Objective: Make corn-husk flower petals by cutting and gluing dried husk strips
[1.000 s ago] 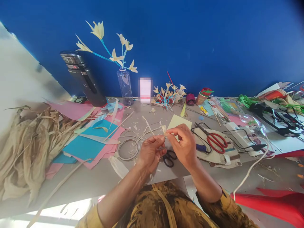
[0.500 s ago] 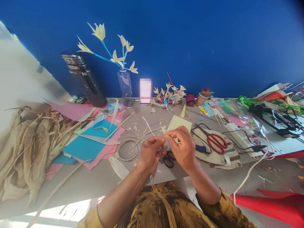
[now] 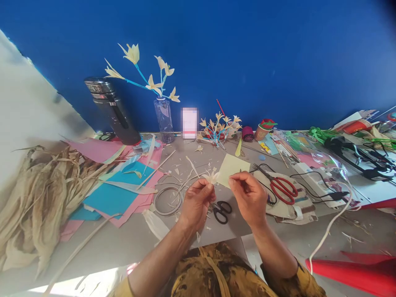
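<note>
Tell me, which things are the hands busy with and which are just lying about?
In use: small pale flower pinched in the left hand; right hand close beside it.
Lying about: black scissors, red scissors, wire ring, dried husks, coloured paper, black flask.

Card [image 3: 189,123] at 12 o'clock: pixelated, txt unreadable. Base of flower [image 3: 212,177] hidden in left hand [image 3: 196,202]; right hand [image 3: 249,198] pinches sth too small to tell.

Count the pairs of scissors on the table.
2. Black-handled scissors lie on the table between the left hand and right hand; red-handled scissors lie on the cloth right of them. Clutter may hide more.
</note>
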A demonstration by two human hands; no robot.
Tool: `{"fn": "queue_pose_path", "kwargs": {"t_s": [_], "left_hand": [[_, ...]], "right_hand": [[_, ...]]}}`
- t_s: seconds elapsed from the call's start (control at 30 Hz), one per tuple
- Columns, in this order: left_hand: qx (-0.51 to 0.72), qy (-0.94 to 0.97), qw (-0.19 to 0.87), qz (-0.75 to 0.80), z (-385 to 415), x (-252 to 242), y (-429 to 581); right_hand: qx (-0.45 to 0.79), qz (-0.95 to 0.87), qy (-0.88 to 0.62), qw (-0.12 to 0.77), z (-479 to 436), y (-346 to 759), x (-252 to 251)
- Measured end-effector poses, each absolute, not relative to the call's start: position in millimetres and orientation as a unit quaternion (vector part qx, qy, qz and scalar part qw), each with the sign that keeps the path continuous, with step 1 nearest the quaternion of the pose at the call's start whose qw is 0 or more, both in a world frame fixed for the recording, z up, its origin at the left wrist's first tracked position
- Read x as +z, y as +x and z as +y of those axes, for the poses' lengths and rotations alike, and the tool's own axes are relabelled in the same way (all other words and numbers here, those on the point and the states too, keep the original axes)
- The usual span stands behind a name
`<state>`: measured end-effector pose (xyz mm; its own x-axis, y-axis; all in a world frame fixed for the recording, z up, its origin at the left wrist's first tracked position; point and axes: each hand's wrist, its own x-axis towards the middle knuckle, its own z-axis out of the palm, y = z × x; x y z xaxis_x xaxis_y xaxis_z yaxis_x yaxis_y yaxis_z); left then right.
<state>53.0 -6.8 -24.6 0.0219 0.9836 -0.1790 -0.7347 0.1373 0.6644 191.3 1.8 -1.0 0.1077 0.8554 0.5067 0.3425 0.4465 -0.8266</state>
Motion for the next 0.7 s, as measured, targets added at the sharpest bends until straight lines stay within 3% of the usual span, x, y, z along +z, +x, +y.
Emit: {"fn": "queue_pose_path", "kwargs": {"t_s": [0.23, 0.7], "left_hand": [[0.611, 0.217, 0.716, 0.260, -7.9, -29.0, 54.2], [0.612, 0.249, 0.686, 0.305, -11.0, -26.9, 60.2]], "right_hand": [[0.259, -0.687, -0.450, 0.508, -8.2, 188.6, -7.6], [0.240, -0.700, -0.414, 0.530, -8.8, 192.5, 2.1]]}}
